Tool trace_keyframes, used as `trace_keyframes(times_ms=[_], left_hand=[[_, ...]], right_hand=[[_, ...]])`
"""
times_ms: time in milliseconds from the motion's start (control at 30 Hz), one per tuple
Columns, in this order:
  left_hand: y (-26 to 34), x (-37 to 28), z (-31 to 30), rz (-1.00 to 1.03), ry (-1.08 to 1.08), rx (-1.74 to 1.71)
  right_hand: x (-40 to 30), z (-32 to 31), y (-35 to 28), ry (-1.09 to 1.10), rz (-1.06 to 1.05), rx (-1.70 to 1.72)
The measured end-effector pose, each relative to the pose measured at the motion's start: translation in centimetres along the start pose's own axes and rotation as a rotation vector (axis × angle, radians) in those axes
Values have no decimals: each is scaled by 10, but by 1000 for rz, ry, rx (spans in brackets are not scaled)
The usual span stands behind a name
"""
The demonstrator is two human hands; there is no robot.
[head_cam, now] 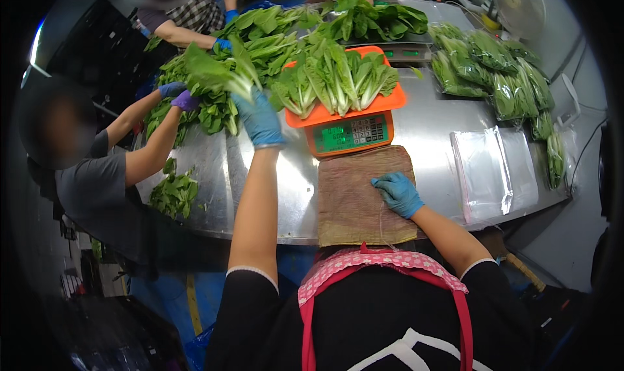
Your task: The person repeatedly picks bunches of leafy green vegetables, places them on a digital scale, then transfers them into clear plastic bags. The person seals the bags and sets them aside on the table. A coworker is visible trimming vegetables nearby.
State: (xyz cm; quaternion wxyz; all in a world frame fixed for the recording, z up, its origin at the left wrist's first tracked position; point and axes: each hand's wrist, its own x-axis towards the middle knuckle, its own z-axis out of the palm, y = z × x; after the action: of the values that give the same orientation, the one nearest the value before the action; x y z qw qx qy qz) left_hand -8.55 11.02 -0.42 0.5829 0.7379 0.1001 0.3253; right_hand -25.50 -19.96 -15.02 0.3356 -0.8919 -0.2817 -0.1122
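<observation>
My left hand (258,117), in a blue glove, holds a bunch of leafy greens (209,71) by its pale stems, left of the scale. More leafy greens (336,83) lie on the orange tray (397,100) of a digital scale (350,133) with a lit green display. My right hand (399,193), also blue-gloved, rests with curled fingers on a folded brown cloth (348,200) in front of the scale. Whether anything is between those fingers is hidden.
Clear plastic bags (492,171) lie flat at the right of the metal table (297,205). Bagged greens (507,78) are piled behind them. Loose greens (263,49) cover the back left, where co-workers' gloved hands reach in. A second scale (407,54) stands behind the orange one.
</observation>
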Motion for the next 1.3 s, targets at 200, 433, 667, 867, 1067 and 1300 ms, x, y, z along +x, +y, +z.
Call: trace_keyframes(times_ms=[200, 433, 667, 867, 1067, 1300], left_hand=[[2, -39, 88, -22, -587, 930], [34, -35, 69, 20, -705, 906], [9, -47, -2, 12, -391, 518], [-32, -94, -68, -216, -368, 553], [-66, -135, -99, -286, -418, 569], [-50, -111, -108, 104, -305, 475]], right_hand=[[-2, 1, 2, 14, 39, 4], [-3, 3, 7, 22, 19, -5], [1, -2, 0, 27, 31, -25], [1, -1, -1, 10, 53, -39], [2, 0, -4, 16, 44, -54], [51, -31, -25, 71, 8, -45]])
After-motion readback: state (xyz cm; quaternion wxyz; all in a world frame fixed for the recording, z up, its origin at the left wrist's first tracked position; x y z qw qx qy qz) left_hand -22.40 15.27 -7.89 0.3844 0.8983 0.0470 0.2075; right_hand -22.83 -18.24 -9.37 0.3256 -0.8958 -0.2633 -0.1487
